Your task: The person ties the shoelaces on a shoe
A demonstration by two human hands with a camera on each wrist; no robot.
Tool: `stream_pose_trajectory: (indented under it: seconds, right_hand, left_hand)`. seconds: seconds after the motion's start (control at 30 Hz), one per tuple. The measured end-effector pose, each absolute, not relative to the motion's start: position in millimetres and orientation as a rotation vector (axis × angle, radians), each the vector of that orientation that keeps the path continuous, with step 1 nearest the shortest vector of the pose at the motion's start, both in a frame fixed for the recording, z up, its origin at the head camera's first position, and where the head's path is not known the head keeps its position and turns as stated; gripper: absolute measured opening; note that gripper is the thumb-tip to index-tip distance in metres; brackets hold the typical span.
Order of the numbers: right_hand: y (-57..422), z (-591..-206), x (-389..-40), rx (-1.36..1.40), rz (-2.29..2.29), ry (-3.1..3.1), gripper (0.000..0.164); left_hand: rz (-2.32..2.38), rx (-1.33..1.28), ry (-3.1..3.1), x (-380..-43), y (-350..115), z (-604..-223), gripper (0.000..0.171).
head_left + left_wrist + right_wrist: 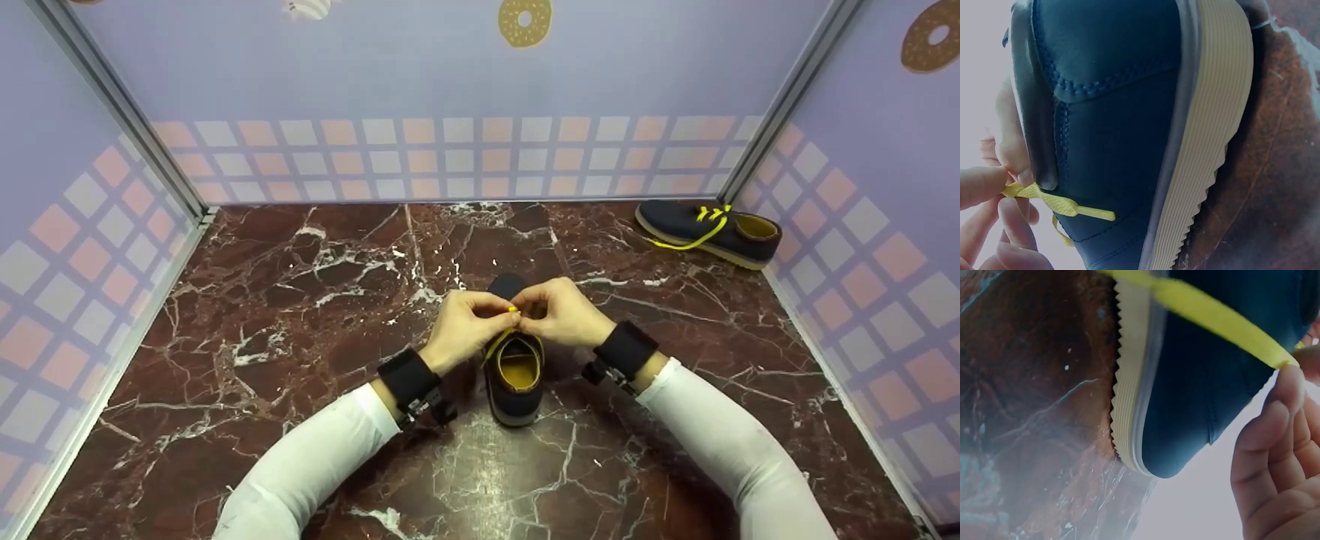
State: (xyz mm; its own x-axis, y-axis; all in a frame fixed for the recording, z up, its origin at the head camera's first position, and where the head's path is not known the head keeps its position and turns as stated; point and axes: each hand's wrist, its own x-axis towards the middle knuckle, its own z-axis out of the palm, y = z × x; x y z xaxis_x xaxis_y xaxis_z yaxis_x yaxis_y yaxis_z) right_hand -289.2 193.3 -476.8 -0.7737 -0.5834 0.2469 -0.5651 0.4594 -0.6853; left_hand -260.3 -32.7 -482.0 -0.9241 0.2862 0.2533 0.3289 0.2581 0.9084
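A dark navy shoe (516, 409) with a yellow lining stands in the middle of the floor, toe pointing away. Over its lacing my left hand (469, 322) and right hand (564, 313) meet, fingertips nearly together. In the left wrist view, my left fingers pinch a yellow shoelace (1058, 202) close to its end, and the stiff tip sticks out beside the shoe's upper. The right wrist view has the lace (1219, 323) stretched across the shoe's side up to my right thumb and fingers, which pinch it. The hands cover most of the eyelets.
A second navy shoe (675, 221) lies at the back right near the corner, with yellow lacing and one loose lace end trailing beside it. Patterned panels (480, 157) bound the dark red marbled surface (300, 300) at the back and both sides.
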Motion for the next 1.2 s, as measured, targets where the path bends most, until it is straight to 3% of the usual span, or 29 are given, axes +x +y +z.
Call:
stream_pose_trajectory:
  seconds: [0.3,0.7,1.0,1.2]
  right_hand:
    - [188.0,-477.9,-288.0,-1.174,-1.069,2.793,0.009]
    - [192.6,-478.1,-301.2,-0.886,-1.27,2.392,0.005]
    - [202.8,-471.6,-301.4,-0.5,-1.525,1.839,0.019]
    - [205.0,-468.2,-303.8,-0.358,-1.477,1.742,0.019]
  left_hand:
    - [-1.827,-0.632,-2.422,-260.1,-34.7,-485.0,0.01]
    - [-1.638,-0.656,-2.461,-257.4,-33.3,-484.9,0.005]
    - [-1.46,-0.711,-2.431,-252.4,-28.4,-485.0,0.006]
    - [-1.329,-0.835,-2.367,-249.8,-27.7,-488.6,0.009]
